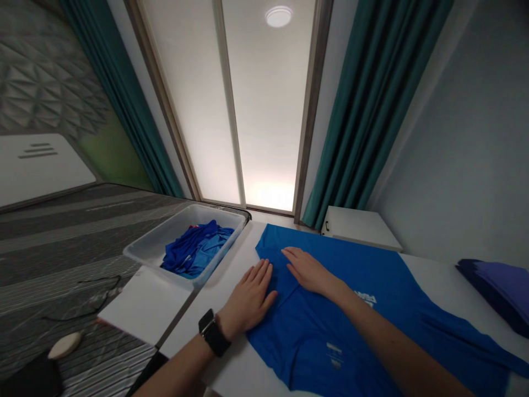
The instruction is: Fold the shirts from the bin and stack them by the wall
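Note:
A bright blue shirt with white printing lies spread on a white table. My left hand rests flat on the shirt's left edge, fingers stretched out and together; a black watch sits on that wrist. My right hand lies flat on the cloth just to the right of it, fingers pointing left, holding nothing. The two hands are almost touching.
A clear plastic bin with crumpled blue garments stands to the left, half on the bed. A dark blue folded pile sits at the table's right edge. White paper, glasses and a small oval object lie on the striped bedcover. A white cabinet stands behind.

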{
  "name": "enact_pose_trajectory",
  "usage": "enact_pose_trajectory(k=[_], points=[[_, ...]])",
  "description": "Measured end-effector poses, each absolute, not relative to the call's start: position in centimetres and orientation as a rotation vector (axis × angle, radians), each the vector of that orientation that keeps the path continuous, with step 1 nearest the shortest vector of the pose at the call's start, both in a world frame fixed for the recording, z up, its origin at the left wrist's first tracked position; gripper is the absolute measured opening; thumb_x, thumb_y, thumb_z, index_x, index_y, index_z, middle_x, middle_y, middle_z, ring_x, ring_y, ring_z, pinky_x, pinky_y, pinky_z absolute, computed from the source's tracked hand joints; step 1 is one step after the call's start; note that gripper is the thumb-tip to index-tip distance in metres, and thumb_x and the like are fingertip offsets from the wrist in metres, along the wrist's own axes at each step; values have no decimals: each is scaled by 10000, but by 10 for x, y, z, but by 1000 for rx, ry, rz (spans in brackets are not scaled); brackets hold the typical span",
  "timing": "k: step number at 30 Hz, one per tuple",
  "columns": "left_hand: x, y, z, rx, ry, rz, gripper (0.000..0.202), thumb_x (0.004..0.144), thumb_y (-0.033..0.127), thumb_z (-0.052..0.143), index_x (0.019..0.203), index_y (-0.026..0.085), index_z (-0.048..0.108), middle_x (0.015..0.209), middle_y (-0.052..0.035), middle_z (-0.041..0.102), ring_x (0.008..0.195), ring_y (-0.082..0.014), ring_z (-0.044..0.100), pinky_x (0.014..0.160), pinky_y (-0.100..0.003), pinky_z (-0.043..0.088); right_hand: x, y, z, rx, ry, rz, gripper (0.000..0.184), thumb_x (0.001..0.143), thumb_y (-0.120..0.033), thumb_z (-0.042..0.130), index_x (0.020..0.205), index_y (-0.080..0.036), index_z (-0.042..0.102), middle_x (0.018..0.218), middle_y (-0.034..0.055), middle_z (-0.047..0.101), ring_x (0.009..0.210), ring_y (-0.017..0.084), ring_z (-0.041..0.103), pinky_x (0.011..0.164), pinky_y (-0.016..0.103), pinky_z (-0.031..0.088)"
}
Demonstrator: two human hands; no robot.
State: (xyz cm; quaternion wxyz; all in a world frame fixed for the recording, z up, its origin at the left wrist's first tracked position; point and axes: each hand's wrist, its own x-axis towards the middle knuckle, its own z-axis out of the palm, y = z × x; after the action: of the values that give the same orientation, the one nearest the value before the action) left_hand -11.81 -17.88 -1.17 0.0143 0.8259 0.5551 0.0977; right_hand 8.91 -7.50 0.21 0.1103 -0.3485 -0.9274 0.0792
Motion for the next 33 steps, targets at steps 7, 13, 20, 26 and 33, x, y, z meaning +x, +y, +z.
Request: enact_pose_trajectory(k=[7, 13, 20, 26, 33], points=[[-109, -184, -25, 2612, 1733, 274, 679, 971, 590, 291, 1508, 175, 305, 1566, -114, 299, 1456, -274, 245, 1174, -488, 243, 80, -83, -23, -1058, -2868, 278, 613, 1002, -445, 246, 1517, -115, 285, 1590, 122, 198, 1471, 245, 163, 1193, 477, 161], [-112, -189, -19, 2595, 1688, 235, 685, 972, 597, 280, 1515, 179, 289, 1570, -106, 288, 1458, -272, 239, 1178, -496, 232, 82, -81, -26, -1076, -2844, 234, 646, 1000, -503, 209, 1522, -129, 275, 1589, 113, 199, 1473, 231, 152, 1198, 467, 137], [-121, -154, -16, 2610, 1728, 340, 612, 1000, 529, 271, 1522, 210, 267, 1576, -76, 286, 1456, -222, 253, 1182, -439, 231, 82, -81, -28, -1049, -2847, 191, 647, 1004, -499, 186, 1519, -117, 282, 1585, 119, 209, 1472, 237, 161, 1197, 468, 143], [-134, -123, -21, 2586, 1820, 258, 609, 982, 523, 338, 1485, 181, 358, 1563, -101, 311, 1444, -256, 281, 1170, -472, 238, 82, -82, -26, -1072, -2847, 216, 654, 1003, -512, 193, 1522, -123, 271, 1590, 109, 197, 1472, 241, 156, 1198, 469, 139], [-133, -122, -24, 2534, 1921, 241, 590, 970, 532, 346, 1466, 216, 393, 1535, -77, 381, 1414, -264, 337, 1148, -484, 263, 82, -82, -28, -1058, -2828, 207, 650, 1002, -512, 203, 1517, -124, 288, 1583, 118, 224, 1469, 240, 173, 1198, 466, 141]])
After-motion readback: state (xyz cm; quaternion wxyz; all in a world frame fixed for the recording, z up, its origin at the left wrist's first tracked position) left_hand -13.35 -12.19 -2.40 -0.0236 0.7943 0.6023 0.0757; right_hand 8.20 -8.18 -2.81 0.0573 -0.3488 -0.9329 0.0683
